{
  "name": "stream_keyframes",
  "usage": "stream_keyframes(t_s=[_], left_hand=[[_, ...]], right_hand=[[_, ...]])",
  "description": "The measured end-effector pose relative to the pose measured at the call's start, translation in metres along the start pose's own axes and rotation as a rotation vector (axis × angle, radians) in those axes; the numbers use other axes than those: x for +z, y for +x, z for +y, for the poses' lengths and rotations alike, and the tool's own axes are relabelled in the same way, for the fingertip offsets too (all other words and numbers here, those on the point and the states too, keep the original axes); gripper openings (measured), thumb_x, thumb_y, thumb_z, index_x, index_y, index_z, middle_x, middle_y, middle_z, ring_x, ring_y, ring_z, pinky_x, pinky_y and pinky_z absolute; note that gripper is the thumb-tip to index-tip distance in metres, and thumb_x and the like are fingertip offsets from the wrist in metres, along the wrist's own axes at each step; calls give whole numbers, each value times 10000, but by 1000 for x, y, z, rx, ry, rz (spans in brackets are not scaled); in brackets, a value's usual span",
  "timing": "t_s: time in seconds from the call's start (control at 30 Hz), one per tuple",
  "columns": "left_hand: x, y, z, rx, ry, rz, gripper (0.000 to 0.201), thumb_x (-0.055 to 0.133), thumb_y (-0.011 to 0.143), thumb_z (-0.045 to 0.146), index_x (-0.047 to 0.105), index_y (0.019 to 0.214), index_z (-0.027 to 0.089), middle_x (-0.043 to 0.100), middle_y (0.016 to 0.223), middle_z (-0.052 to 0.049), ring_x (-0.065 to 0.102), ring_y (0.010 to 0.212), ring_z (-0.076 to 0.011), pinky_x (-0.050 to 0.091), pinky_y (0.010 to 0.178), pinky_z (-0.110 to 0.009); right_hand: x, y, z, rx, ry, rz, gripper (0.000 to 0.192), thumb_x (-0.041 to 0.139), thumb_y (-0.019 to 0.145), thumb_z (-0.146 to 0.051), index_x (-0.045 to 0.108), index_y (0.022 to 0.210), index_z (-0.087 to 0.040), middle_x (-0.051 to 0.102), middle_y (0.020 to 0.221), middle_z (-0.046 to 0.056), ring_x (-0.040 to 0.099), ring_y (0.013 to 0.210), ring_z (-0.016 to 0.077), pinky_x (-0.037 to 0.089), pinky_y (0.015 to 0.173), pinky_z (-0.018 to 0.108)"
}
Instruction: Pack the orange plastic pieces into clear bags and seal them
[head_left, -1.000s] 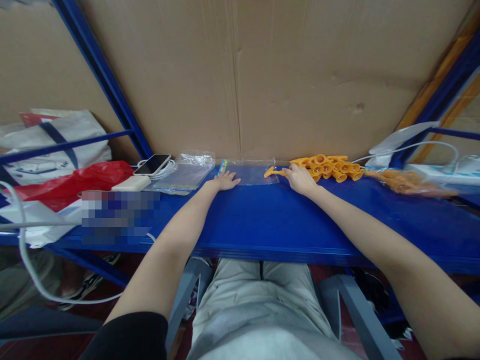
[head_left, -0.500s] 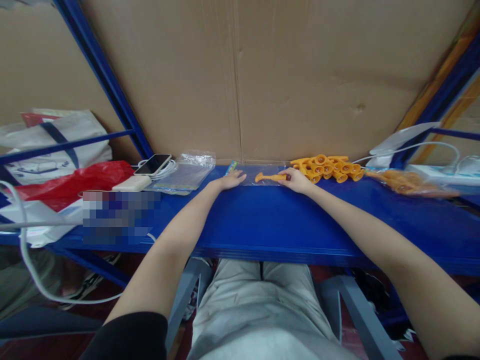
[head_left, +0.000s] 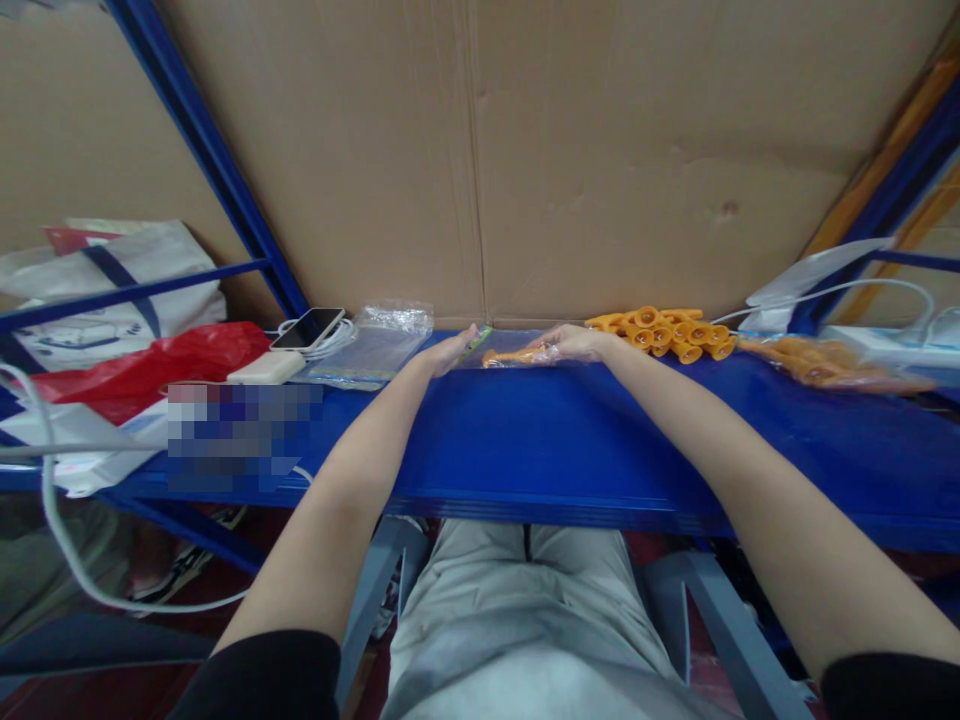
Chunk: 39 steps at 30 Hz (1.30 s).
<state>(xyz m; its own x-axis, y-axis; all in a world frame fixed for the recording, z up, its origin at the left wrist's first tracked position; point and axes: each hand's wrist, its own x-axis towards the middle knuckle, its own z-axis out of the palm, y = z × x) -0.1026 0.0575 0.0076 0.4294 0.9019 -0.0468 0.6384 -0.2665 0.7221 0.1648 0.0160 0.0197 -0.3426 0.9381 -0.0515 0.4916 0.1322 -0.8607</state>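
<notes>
A clear plastic bag (head_left: 517, 340) with a colourful header strip (head_left: 477, 343) lies at the back of the blue table. Inside it, as far as I can make out, is an orange plastic piece (head_left: 517, 356) with a ridged shaft and a wider end. My left hand (head_left: 453, 351) is closed on the header end, thumb on top. At the other end, my right hand (head_left: 576, 342) pinches the bag's edge near the tail of the orange piece; its fingertips are partly hidden by the film. Right of that hand sits a pile of similar orange pieces (head_left: 660, 332) with flared, cup-like ends.
Flat clear bags (head_left: 367, 345) are stacked on the left, beside a phone (head_left: 307, 330) and a white power bank (head_left: 266, 368). A red plastic bag (head_left: 157, 365) lies farther left. Bagged orange pieces (head_left: 825, 362) are at the right. A cardboard wall (head_left: 600, 150) stands behind the table.
The orange piece has moved left, deeper into the bag. My left hand has gone from lying flat to gripping the header end. My right hand has shifted slightly left onto the bag's edge.
</notes>
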Motion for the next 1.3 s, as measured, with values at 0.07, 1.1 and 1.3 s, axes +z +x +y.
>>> stream_keyframes(t_s=[0.07,1.1,1.3], left_hand=[[0,0,1,-9,-87,22,646,23,1065,447,430,1537,277,465,1587,30,386,1497,-163,355,1200,-318],[31,4,12,310,536,111,623,195,1031,391,409,1558,135,341,1652,-67,193,1573,-209,83,1286,-361],[36,10,13,188,513,44,636,174,1027,416,424,1551,155,373,1627,-53,276,1548,-205,138,1278,-338]], right_hand=[[8,5,-5,36,38,23,273,784,771,-147,795,1043,-156,775,1064,78,708,946,187,556,978,329],[29,14,0,11,214,-78,375,688,864,-113,706,1233,-175,739,1230,93,714,1029,135,532,1013,284],[11,0,-7,-38,-122,-6,311,690,840,-148,758,1142,-164,784,1029,73,727,884,174,568,942,331]])
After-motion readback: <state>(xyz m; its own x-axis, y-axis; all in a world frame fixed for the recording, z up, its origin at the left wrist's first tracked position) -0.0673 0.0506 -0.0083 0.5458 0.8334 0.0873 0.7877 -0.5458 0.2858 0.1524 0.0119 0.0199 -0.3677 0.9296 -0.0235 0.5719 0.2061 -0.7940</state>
